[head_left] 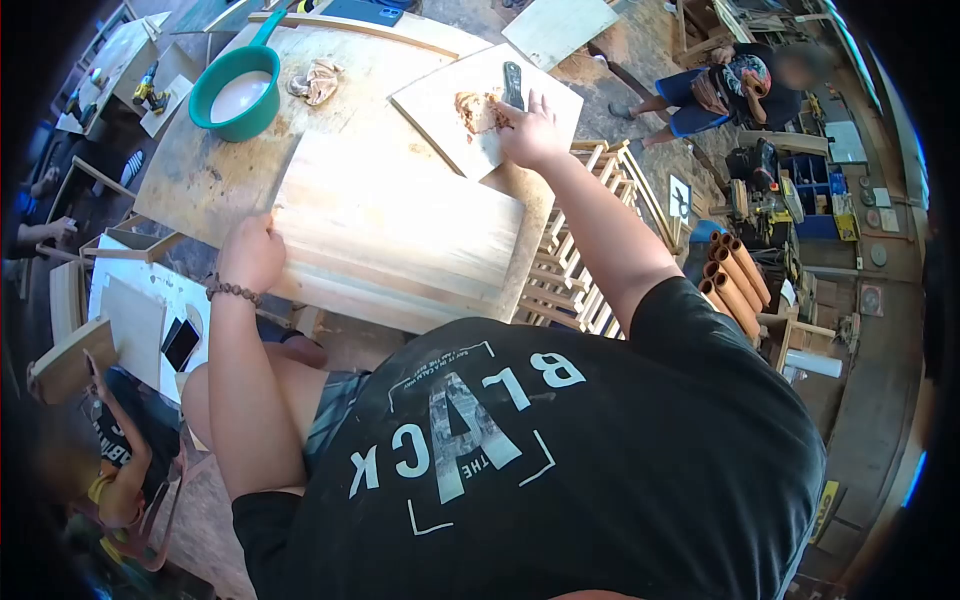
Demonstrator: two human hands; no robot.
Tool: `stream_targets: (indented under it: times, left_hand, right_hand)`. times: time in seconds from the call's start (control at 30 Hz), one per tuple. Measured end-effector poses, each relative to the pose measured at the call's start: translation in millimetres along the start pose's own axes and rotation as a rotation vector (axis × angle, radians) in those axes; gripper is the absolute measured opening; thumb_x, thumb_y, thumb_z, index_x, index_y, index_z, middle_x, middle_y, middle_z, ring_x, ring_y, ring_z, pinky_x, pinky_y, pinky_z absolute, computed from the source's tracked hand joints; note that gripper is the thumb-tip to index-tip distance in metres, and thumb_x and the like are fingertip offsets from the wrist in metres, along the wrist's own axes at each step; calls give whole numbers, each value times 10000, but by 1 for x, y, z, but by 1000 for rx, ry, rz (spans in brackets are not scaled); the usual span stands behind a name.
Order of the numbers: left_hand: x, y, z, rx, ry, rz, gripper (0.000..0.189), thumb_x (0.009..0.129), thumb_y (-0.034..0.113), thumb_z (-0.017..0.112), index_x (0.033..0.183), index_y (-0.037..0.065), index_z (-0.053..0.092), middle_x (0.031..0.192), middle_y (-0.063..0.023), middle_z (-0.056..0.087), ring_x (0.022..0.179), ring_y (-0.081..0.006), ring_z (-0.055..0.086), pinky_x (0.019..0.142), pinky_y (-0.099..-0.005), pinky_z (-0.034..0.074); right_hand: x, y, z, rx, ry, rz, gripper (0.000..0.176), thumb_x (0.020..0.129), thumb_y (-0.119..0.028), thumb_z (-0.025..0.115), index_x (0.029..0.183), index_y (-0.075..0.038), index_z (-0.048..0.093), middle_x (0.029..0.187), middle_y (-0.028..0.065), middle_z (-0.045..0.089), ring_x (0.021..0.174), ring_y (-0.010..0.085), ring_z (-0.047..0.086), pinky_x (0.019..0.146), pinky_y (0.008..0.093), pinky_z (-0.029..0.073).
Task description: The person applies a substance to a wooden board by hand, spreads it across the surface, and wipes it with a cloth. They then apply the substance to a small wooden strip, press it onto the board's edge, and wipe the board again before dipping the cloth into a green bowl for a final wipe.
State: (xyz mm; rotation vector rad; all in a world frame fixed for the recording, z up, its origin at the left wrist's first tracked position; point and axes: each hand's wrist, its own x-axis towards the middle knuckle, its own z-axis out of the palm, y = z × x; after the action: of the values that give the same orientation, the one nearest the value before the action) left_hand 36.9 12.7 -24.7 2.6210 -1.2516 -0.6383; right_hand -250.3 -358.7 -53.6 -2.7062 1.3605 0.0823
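Observation:
A pale wooden panel (400, 215) lies before me on the worktable. My left hand (252, 255), a beaded bracelet at its wrist, is closed on the panel's left corner, with the fingertips partly hidden. My right hand (533, 135) reaches over a white board (425, 100), its fingers apart. One fingertip is right at the brown putty (475, 112) heaped on that board. Beside these fingers lies a putty knife (513, 85) with a dark handle.
A green pot (235, 115) of whitish liquid and a crumpled rag (318, 82) sit on the worktable (190, 180). Wooden frames (570, 270) stack at right, near brown tubes (735, 280). One person holds a board (70, 362) at lower left; another person (735, 85) stands upper right.

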Motion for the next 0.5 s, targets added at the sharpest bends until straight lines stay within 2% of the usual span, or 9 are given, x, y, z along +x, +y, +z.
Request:
stream_targets:
  times: [0.1,0.2,0.43,0.5]
  left_hand:
    - [-1,1,-1,-1,15,-3,299,960,157,559,1127,-27,726,1128,-277,724,1106,-450,679,973,-531,547]
    - [1,-7,4,-12,14,14,291,961,154,557,1116,-18,733,1136,-277,721,1105,-447,680,971,-526,548]
    - [-3,3,-7,-41,-15,-24,282,964,154,557,1108,-9,737,1146,-282,716,1106,-444,679,974,-525,546]
    - [-3,4,-8,-40,-17,-30,284,966,154,556,1111,-11,736,1142,-282,716,1104,-445,679,972,-526,546]
  right_hand:
    - [13,-10,4,98,-5,1,570,974,-357,562,1544,-352,573,1735,301,175,1614,495,136,1300,580,163]
    - [12,-27,3,147,-87,89,537,993,-383,547,1529,-373,585,1742,287,166,1611,508,125,1291,609,162]
    - [17,-25,15,135,-79,133,448,1029,-399,523,1452,-361,668,1750,264,159,1602,519,138,1282,612,188]
    - [16,-24,12,160,-74,108,436,1023,-373,524,1425,-358,691,1737,265,201,1593,520,167,1287,595,190]
